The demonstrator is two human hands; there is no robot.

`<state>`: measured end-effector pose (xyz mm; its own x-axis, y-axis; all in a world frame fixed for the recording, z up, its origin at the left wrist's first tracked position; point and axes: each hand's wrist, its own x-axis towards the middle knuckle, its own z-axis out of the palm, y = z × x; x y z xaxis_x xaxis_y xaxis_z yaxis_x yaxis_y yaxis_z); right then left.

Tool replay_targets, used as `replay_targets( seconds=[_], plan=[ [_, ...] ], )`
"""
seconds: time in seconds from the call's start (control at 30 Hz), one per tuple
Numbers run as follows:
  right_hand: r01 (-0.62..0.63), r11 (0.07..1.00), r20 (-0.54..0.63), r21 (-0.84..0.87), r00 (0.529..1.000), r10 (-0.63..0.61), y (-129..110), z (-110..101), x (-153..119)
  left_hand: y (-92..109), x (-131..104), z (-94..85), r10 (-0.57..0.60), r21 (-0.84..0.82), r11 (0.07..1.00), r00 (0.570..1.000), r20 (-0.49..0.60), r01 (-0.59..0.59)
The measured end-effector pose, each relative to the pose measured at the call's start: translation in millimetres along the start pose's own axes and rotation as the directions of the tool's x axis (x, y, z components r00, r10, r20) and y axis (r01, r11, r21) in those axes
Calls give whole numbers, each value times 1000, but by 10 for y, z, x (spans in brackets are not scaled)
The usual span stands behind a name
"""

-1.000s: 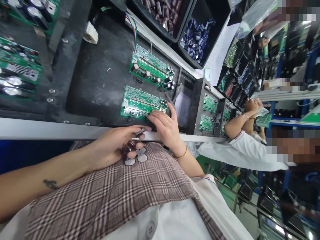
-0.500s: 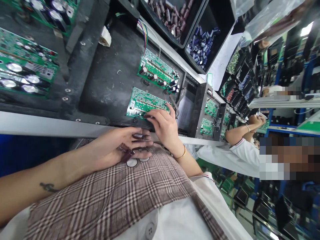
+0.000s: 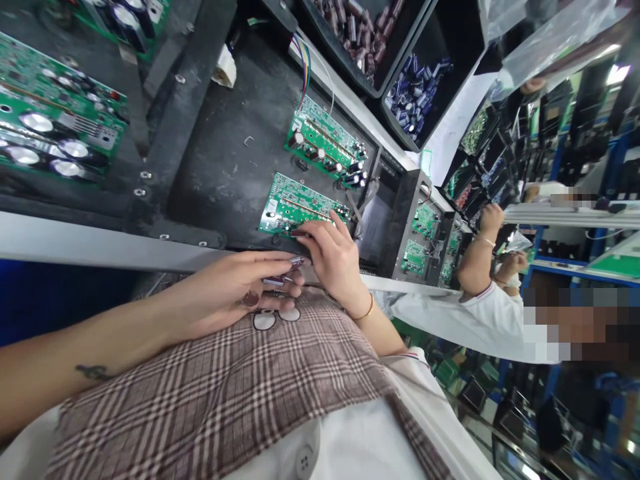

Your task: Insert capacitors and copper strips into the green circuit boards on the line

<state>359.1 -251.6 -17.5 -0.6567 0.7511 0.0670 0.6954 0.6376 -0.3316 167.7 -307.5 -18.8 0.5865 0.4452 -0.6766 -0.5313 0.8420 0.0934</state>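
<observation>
My left hand (image 3: 235,287), palm turned up with curled fingers, holds several brown capacitors (image 3: 251,299) in front of the checked apron. One capacitor (image 3: 297,262) is pinched near its thumb and fingertips. My right hand (image 3: 334,257) is closed at the near edge of a green circuit board (image 3: 285,193). Between its fingertips a dark brown capacitor (image 3: 300,233) shows in part, low over the board; whether its leads are in the board is hidden. Behind lies a second green circuit board (image 3: 325,133) with several capacitors standing on it.
Both boards lie in a black carrier tray (image 3: 215,160). Beyond it stand a bin of brown capacitors (image 3: 363,30) and a bin of blue ones (image 3: 417,90). More boards (image 3: 50,113) lie at the left. A co-worker's arm (image 3: 475,260) reaches over the line at the right.
My left thumb and fingers have brought one capacitor up to the fingertips. My right hand stays at the near board. The view has shifted slightly, and the co-worker's arm has risen.
</observation>
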Motion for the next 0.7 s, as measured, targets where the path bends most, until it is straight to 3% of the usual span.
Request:
replay_targets(
  seconds=[0.2, 0.33, 0.5, 0.6, 0.7],
  plan=[
    [122, 988, -3, -98, 992, -123, 50, 46, -37, -7, -29, -43, 11, -2, 1000, 993, 115, -11],
    [279, 955, 77, -97, 959, -273, 118, 59, -41, -28, -47, -49, 25, 4, 1000, 997, 69, -26],
    [157, 987, 1, 37, 988, -157, -104, -156, -1, -47, -113, -27, 57, -122, 990, 990, -127, -72],
    [121, 990, 69, 74, 990, -126, -291, -268, 7, -60, -125, -25, 120, -202, 969, 987, -103, -139],
    [46, 999, 86, 7, 995, -46, -326, -202, 50, -68, -106, -52, 120, -245, 961, 991, -60, -131]
  ],
)
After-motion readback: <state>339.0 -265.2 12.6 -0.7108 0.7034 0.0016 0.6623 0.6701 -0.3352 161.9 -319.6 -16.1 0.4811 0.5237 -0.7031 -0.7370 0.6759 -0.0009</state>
